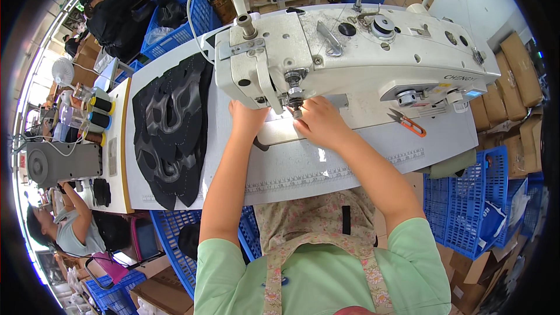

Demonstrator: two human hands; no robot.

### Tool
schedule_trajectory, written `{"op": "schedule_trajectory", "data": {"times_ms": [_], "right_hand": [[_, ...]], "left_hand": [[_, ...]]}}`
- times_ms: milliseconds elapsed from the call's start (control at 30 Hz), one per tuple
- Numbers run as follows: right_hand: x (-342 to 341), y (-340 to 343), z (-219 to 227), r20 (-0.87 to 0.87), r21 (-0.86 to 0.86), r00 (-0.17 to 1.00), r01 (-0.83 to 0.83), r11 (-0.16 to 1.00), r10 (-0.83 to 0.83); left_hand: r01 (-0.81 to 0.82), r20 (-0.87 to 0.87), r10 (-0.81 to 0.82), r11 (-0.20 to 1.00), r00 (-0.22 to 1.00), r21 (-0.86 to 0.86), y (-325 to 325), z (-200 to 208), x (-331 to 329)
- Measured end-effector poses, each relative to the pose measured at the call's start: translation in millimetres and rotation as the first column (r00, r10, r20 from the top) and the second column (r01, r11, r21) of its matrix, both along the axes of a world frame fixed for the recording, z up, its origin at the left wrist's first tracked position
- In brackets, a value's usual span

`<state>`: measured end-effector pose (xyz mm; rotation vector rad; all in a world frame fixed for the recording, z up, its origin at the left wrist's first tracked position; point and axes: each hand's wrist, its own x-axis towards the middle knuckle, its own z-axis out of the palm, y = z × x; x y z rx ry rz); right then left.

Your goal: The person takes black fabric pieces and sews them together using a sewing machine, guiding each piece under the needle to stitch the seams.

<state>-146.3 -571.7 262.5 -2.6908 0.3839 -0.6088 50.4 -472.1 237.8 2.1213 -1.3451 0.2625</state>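
A white sewing machine (344, 76) stands across the table, its needle area lit by a small lamp. My left hand (248, 119) is under the left side of the machine head, which hides most of its fingers. My right hand (319, 121) lies just right of the needle, its fingers bent and drawn together by the presser foot. Whatever they press or hold is too small and too covered to name. A dark edge (261, 144) shows beside my left wrist. Left of my left arm lies a pile of black cut fabric pieces (172, 128) with shiny curved patches.
Orange-handled thread snips (408, 122) lie on the machine bed at right. A ruler strip (338, 169) runs along the table's front. Thread cones (100, 105) stand on the neighbouring table at left, where a co-worker (73, 221) sits. Blue crates (466, 204) are stacked at right.
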Motion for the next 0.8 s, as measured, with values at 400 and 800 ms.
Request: {"op": "schedule_trajectory", "data": {"times_ms": [400, 800], "right_hand": [[-1.8, 1.9, -2.5, 0.053, -0.015, 0.998, -0.014, 1.000, 0.015], [1.3, 1.4, -7.3, 0.162, -0.060, 0.986, -0.021, 0.998, 0.030]], "left_hand": [[0.036, -0.021, -0.036, 0.999, 0.999, -0.013, 5.0, -2.3, 3.0], [0.028, -0.621, -0.211, 0.956, 0.755, -0.292, 9.6, 11.3, 2.9]]}}
